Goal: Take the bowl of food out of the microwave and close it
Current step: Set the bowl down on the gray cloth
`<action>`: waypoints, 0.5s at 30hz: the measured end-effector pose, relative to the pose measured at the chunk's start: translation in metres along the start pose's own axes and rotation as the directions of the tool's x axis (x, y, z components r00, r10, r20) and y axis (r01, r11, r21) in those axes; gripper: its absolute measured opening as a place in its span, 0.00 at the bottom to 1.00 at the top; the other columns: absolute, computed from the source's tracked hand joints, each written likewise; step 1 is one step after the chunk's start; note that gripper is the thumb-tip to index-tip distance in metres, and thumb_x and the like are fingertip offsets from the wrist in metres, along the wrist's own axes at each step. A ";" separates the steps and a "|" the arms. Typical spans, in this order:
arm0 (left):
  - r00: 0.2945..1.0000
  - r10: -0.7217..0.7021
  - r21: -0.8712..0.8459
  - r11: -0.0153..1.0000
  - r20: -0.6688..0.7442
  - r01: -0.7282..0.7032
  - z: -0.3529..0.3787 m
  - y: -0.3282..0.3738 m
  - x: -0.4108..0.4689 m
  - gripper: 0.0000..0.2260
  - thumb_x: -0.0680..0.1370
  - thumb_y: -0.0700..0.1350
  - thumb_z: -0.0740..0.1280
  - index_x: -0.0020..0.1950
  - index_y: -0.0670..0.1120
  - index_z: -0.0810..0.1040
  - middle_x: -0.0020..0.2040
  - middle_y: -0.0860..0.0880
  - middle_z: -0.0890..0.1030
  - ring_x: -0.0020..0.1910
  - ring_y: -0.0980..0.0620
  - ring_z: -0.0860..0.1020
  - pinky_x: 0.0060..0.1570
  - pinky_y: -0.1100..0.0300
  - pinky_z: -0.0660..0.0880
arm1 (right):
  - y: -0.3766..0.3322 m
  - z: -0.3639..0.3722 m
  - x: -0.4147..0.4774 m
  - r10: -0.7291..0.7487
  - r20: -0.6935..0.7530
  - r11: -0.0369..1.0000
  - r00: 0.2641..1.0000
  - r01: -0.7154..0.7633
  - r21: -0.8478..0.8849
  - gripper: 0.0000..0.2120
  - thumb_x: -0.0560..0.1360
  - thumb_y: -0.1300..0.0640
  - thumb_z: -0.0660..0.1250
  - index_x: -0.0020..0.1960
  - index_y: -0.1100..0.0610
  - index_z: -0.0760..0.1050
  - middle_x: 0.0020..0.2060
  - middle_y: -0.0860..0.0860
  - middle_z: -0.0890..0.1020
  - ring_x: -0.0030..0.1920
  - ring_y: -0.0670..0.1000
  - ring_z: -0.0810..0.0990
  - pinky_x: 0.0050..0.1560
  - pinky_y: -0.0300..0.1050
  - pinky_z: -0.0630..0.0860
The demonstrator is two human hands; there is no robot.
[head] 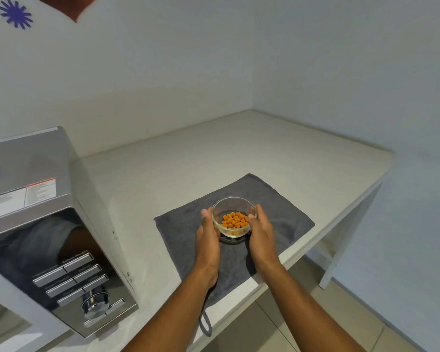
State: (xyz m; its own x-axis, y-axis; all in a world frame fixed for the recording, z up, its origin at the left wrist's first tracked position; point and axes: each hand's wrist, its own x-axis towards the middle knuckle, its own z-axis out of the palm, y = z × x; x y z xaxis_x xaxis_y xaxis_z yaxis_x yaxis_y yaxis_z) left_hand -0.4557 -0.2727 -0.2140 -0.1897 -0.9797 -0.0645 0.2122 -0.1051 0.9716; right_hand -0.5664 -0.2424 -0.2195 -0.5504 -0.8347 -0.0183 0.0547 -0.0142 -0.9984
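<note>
Both hands cup a clear glass bowl (234,216) of orange food (234,220) over a grey towel (285,214) on the white counter (188,161): left hand (207,236) and right hand (262,233) fingers pressed against its sides. The microwave (48,224) stands well to the left, door edge at the near left

Countertop (264,148) lies bare beyond towel (285,214); microwave (48,224) blocks left.
</note>
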 end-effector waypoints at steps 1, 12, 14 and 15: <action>1.000 0.000 -0.001 1.000 0.006 0.000 -0.001 0.000 0.000 0.27 0.80 0.69 0.52 0.57 0.59 0.87 0.56 0.54 0.89 0.60 0.56 0.85 0.67 0.53 0.77 | 0.000 0.000 0.000 -0.006 0.003 1.000 1.000 0.006 -0.016 0.23 0.84 0.51 0.56 0.78 0.58 0.64 0.75 0.56 0.73 0.73 0.52 0.73 0.73 0.57 0.70; 0.999 0.040 0.025 0.999 0.026 -0.041 -0.005 -0.001 -0.004 0.28 0.80 0.71 0.52 0.55 0.60 0.88 0.57 0.53 0.89 0.62 0.55 0.85 0.64 0.55 0.77 | -0.006 0.001 -0.005 -0.009 -0.020 1.000 1.000 0.009 -0.017 0.25 0.85 0.49 0.55 0.81 0.54 0.60 0.77 0.52 0.70 0.75 0.51 0.70 0.75 0.54 0.69; 0.998 0.044 0.044 0.998 0.041 -0.045 -0.009 0.001 -0.010 0.24 0.79 0.73 0.52 0.54 0.67 0.86 0.57 0.61 0.88 0.62 0.62 0.83 0.60 0.65 0.76 | -0.008 0.001 -0.008 -0.005 -0.015 1.000 1.000 0.005 -0.026 0.25 0.85 0.49 0.55 0.81 0.55 0.60 0.76 0.51 0.71 0.71 0.48 0.74 0.71 0.47 0.73; 0.998 0.044 0.061 0.997 0.049 -0.047 -0.011 0.002 -0.014 0.23 0.77 0.75 0.52 0.53 0.71 0.85 0.56 0.66 0.87 0.61 0.67 0.82 0.56 0.70 0.76 | -0.011 -0.001 -0.012 -0.005 -0.014 0.999 1.000 0.005 -0.038 0.25 0.86 0.50 0.55 0.80 0.55 0.61 0.73 0.49 0.74 0.66 0.43 0.77 0.64 0.38 0.76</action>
State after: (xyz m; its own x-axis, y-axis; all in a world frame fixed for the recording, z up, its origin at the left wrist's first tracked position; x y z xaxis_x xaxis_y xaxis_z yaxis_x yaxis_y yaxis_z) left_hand -0.4416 -0.2613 -0.2137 -0.2268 -0.9739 -0.0105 0.1618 -0.0483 0.9856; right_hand -0.5608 -0.2320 -0.2088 -0.5623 -0.8268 -0.0140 0.0203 0.0031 -0.9998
